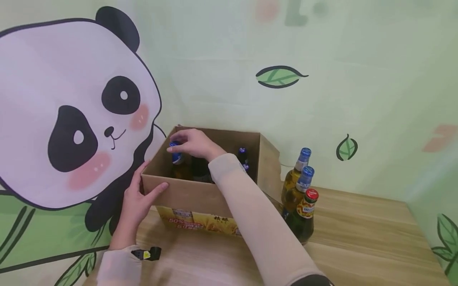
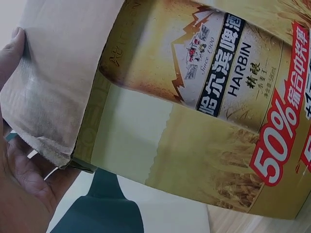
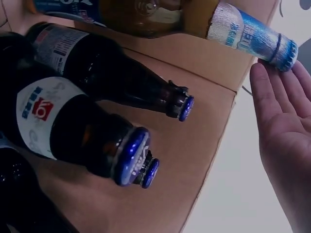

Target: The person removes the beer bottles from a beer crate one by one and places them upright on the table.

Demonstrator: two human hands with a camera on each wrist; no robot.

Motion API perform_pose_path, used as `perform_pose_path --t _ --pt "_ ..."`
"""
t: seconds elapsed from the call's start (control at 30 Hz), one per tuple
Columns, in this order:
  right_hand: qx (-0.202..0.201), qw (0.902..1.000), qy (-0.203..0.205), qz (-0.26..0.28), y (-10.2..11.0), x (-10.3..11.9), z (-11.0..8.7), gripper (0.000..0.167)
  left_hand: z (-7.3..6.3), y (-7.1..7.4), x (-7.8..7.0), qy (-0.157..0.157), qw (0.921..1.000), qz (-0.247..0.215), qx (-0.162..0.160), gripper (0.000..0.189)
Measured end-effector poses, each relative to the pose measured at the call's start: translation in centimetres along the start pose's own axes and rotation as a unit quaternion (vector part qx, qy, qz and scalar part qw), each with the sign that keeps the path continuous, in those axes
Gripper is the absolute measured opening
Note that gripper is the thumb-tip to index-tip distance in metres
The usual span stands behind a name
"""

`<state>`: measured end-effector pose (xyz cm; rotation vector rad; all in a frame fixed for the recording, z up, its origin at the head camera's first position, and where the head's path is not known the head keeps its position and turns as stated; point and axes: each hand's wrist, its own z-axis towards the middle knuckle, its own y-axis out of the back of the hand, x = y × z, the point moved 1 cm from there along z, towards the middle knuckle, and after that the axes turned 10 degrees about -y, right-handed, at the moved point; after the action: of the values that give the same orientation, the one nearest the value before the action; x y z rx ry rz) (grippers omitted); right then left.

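My left hand (image 1: 135,202) grips the front left corner of an open cardboard beer box (image 1: 193,196), thumb on the front flap. In the left wrist view the fingers reach behind the flap (image 2: 53,77). Over the box's left part is my right hand (image 1: 195,143), beside a blue-capped bottle (image 1: 176,155) standing inside. Seen from the right wrist, the hand's fingers (image 3: 277,92) are straight, their tips right at the cap of this amber bottle (image 3: 194,19). Dark bottles with blue caps, among them one with a white label (image 3: 48,116), share the box.
Right of the box, two blue-capped amber bottles (image 1: 303,178) and a red-capped green bottle (image 1: 304,218) stand on the wooden table (image 1: 372,234). The box's right flap (image 1: 270,171) sticks outward. Behind the table hangs a panda-printed backdrop (image 1: 214,87).
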<state>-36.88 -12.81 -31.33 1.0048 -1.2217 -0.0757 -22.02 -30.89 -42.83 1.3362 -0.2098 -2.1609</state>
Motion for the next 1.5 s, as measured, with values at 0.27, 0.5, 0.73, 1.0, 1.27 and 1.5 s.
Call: perform_pose_path --t 0.27,0.5,0.73,1.0,1.27,1.5 --pt "0.031 0.9990 -0.018 -0.028 -0.8 -0.7 0.9 0.056 0.1 0.1 0.1 0.002 1.0000 0.001 -0.004 0.085" --pt "0.052 0.9965 -0.061 0.023 -1.3 -1.4 1.3 0.057 0.1 0.2 0.0 0.005 1.0000 -0.003 0.005 0.087" --pt "0.079 0.9878 -0.106 0.081 -1.7 -1.8 1.5 0.070 0.1 0.1 0.2 0.006 1.0000 0.002 0.003 0.086" --pt "0.059 0.9933 -0.088 0.047 -1.5 -1.8 1.0 0.049 0.1 0.0 0.1 0.005 1.0000 0.006 0.001 0.086" --pt "-0.006 0.9960 -0.082 0.037 -1.6 -1.6 1.1 0.040 0.0 0.1 0.4 -0.012 0.9999 0.001 0.000 0.086" --pt "-0.087 0.9881 -0.044 0.119 -1.0 -0.4 0.4 0.038 0.1 0.1 0.3 -0.020 0.9998 0.005 -0.003 0.086"
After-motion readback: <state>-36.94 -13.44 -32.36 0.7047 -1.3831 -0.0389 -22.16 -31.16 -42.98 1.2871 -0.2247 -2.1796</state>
